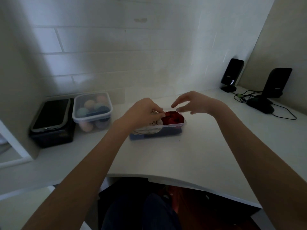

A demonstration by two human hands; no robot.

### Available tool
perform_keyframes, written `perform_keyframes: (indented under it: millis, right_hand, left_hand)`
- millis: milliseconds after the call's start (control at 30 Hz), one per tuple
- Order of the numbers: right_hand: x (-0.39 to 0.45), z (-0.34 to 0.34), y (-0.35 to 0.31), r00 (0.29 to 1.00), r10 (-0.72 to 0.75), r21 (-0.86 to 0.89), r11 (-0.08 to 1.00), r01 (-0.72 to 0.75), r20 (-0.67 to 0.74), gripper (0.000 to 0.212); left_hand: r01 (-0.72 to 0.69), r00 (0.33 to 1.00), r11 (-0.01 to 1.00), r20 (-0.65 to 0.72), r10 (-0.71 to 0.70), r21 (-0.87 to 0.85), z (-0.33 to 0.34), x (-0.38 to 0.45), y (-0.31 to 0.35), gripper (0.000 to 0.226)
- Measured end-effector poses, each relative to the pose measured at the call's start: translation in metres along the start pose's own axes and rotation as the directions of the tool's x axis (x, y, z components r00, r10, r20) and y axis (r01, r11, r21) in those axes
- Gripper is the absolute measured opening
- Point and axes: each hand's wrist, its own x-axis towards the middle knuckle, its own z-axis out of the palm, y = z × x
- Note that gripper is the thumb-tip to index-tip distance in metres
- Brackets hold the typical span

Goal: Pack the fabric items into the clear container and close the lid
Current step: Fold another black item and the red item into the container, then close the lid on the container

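1. Clear container [172, 126] — stands open-topped at the middle of the white bench [199, 155]; taken here as the landmark.
2. Left hand [142, 112] — over the container's left end, fingers curled, pinching a pale patterned fabric item [149, 129] that bulges above the rim.
3. Right hand [194, 102] — hovers just behind and above the container's right end, fingers spread and loosely bent, holding nothing.
4. Red fabric item [173, 119] — lies inside the container, right of the pale one.
5. Lidded tub of coloured balls [92, 112] — left of the container; beyond it, a phone [51, 114] on a black box [53, 136].
6. Two black speakers [231, 74] — far right of the container, cables trailing.
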Motion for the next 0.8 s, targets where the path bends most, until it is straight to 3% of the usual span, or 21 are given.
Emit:
perform_keyframes:
  millis: [67, 100, 167, 300, 367, 467, 533, 600, 667, 733, 800]
  right_hand:
    - [-0.004, 0.002, -0.005, 0.983, -0.078, -0.022, 0.997, 0.075, -0.166, 0.029]
    - [-0.007, 0.004, -0.008, 0.981, -0.070, -0.023, 0.997, 0.067, -0.182, 0.036]
    - [-0.010, 0.013, -0.009, 0.990, -0.029, -0.071, 0.997, 0.019, -0.137, 0.043]
    - [-0.010, 0.034, -0.007, 0.996, 0.067, -0.395, 0.915, -0.081, -0.051, 0.043]
    - [-0.010, 0.038, -0.004, 0.996, 0.081, -0.392, 0.915, -0.091, -0.043, 0.043]
    - [-0.016, 0.029, -0.004, 0.996, 0.055, -0.211, 0.975, -0.067, -0.064, 0.046]
    - [-0.020, 0.017, -0.002, 0.991, 0.041, 0.027, 0.999, -0.038, -0.126, 0.043]
    - [-0.023, 0.009, 0.004, 0.974, 0.049, 0.176, 0.984, -0.009, -0.220, 0.040]
    - [-0.020, 0.010, 0.011, 0.936, 0.078, 0.285, 0.958, 0.025, -0.344, 0.043]
    - [-0.016, 0.024, 0.014, 0.897, 0.133, 0.392, 0.919, 0.048, -0.421, 0.044]
    - [-0.010, 0.045, 0.018, 0.904, 0.186, 0.476, 0.879, 0.022, -0.385, 0.041]
  left_hand:
    - [-0.002, 1.000, 0.999, 0.005, 0.002, -0.033, 0.001, -0.005, 0.002, 0.023]
    - [0.010, 0.999, 0.999, 0.031, -0.009, -0.046, 0.003, -0.006, 0.003, 0.026]
    - [0.048, 0.994, 0.998, 0.102, -0.044, -0.031, 0.010, -0.007, 0.005, 0.040]
    - [0.066, 0.988, 0.998, 0.142, -0.066, 0.009, 0.022, -0.006, 0.005, 0.049]
    - [0.072, 0.984, 0.997, 0.162, -0.074, 0.015, 0.024, -0.005, 0.002, 0.053]
    - [0.128, 0.988, 0.984, 0.106, -0.115, -0.127, 0.021, -0.009, -0.001, 0.054]
    - [0.159, 0.978, 0.936, -0.077, -0.192, -0.313, 0.014, -0.015, -0.002, 0.035]
    - [0.125, 0.902, 0.920, -0.343, -0.261, -0.372, 0.008, -0.024, -0.006, 0.029]
    - [0.119, 0.790, 0.886, -0.497, -0.358, -0.448, 0.009, -0.030, -0.019, 0.029]
    - [0.128, 0.743, 0.774, -0.457, -0.489, -0.620, 0.017, -0.032, -0.032, 0.033]
    - [0.119, 0.740, 0.566, -0.307, -0.598, -0.816, 0.023, -0.033, -0.037, 0.046]
